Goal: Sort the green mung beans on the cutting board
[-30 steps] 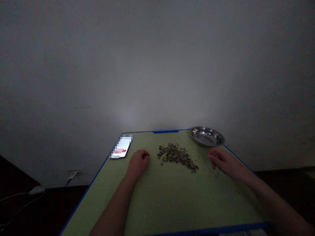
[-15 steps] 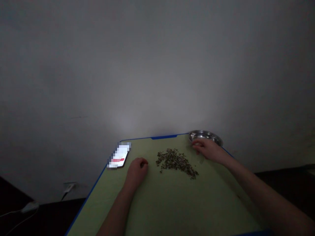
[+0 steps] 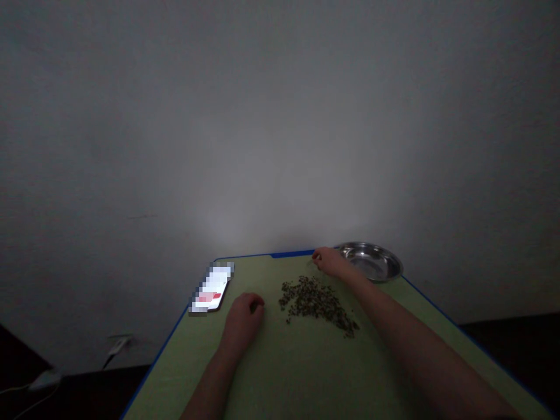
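Note:
My left hand (image 3: 244,321) rests on the table to the left of a pile of small dark seeds or beans (image 3: 317,303). Its fingers curl in towards the thumb around a dark hollow, and whatever may be in there is hidden. Beyond the pile, near the table's far edge, is my right hand (image 3: 330,262), its fingers drawn together. Something faint and pale shows by its fingertips, too dim to name. Just right of that hand stands a shiny round metal bowl (image 3: 371,262), partly behind my wrist; no contents can be made out in it.
A phone (image 3: 212,287) with a lit, blurred-out screen lies at the left edge of the green, blue-edged table (image 3: 280,373). Directly behind rises a plain grey wall (image 3: 280,146). A plug (image 3: 118,345) and white cables are low on the left.
My right hand has moved left, away from the front of the bowl to behind the pile, uncovering more of the bowl. My left hand keeps its place; the view has tilted slightly up.

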Available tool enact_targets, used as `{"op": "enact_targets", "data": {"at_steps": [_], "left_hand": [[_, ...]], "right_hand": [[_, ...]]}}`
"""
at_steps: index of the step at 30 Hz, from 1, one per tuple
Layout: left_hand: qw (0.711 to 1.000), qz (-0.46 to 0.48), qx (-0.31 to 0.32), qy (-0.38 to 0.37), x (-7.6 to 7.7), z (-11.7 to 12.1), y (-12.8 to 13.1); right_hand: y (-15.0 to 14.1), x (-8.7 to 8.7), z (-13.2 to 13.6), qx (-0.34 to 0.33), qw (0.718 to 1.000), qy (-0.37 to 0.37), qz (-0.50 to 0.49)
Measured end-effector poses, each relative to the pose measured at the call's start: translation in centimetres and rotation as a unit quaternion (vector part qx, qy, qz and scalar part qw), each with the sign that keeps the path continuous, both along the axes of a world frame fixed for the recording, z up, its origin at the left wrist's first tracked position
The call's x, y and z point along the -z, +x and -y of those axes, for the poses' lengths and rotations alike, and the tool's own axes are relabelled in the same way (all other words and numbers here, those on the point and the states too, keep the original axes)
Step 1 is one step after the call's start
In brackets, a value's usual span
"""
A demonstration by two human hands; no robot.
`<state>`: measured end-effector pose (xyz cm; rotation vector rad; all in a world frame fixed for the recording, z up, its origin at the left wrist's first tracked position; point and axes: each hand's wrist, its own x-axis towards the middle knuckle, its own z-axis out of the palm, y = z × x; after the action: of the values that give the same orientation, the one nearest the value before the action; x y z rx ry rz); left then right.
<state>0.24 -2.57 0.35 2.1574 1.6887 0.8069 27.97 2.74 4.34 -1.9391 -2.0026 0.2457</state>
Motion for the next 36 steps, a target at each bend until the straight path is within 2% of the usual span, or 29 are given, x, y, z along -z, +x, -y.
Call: {"op": "enact_targets", "data": {"at_steps": [6, 11, 17, 20, 22, 24, 28, 33, 36], "left_hand": [[1.0, -0.008, 0.005, 0.007, -0.1, 0.1, 0.2], [1.0, -0.006, 0.008, 0.008, 0.0, 0.1, 0.2], [1.0, -0.004, 0.011, 0.006, 0.0, 0.0, 0.3], [1.0, -0.007, 0.004, 0.006, -0.1, 0.1, 0.4], [1.0, -0.008, 0.001, 0.008, -0.1, 0.1, 0.5], [1.0, -0.007, 0.002, 0.009, -0.1, 0.2, 0.5], [1.0, -0.005, 0.005, 0.011, -0.1, 0.2, 0.6], [1.0, 0.0, 0.004, 0.013, -0.2, 0.2, 0.7], [1.0, 0.0, 0.003, 0.018, -0.2, 0.2, 0.6]], "right_hand": [[0.2, 1.0, -0.1, 0.005, 1.0, -0.007, -0.017], [0.5, 0.4, 1.3, 0.002, 0.999, 0.006, -0.046], [1.3, -1.3, 5.3, -0.039, 0.995, 0.004, -0.089], [2.8, -1.4, 8.1, -0.037, 0.993, -0.014, -0.11], [4.0, -0.8, 10.1, -0.028, 0.992, -0.02, -0.12], [5.2, 0.1, 12.0, 0.015, 0.99, 0.006, -0.14], [6.3, 2.4, 15.3, 0.042, 0.988, 0.055, -0.141], [5.9, 3.8, 17.8, 0.056, 0.986, 0.022, -0.154], [5.8, 3.7, 18.5, 0.022, 0.984, 0.002, -0.176]]}}
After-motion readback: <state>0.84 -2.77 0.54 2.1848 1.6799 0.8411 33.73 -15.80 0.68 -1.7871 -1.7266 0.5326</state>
